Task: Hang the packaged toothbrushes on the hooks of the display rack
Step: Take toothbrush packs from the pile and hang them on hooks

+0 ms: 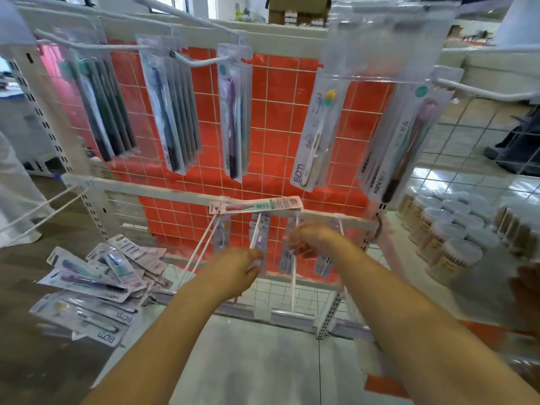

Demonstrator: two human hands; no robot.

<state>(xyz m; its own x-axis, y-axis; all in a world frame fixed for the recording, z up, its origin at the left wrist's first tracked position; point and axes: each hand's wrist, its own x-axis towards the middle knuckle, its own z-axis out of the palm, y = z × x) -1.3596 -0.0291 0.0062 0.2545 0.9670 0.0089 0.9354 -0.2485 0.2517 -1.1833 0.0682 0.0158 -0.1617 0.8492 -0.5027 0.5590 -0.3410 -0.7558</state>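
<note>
The white wire display rack [321,219] with an orange backing carries packaged toothbrushes [232,112] on its upper hooks. On the lower row, my left hand [239,266] pinches a packaged toothbrush [258,239] at a white hook [254,232]. My right hand [311,239] has its fingers curled at the neighbouring hook [293,276], beside hanging packs; what it holds is hidden. One pink pack [255,205] lies flat across the lower crossbar. A loose pile of packaged toothbrushes [96,285] lies on the floor at the lower left.
Long empty hooks [38,213] jut from the rack's left post. Jars of cotton swabs [450,238] stand on a shelf at the right. A cardboard box [298,8] sits behind the rack's top. A person's clothing shows at the far left edge.
</note>
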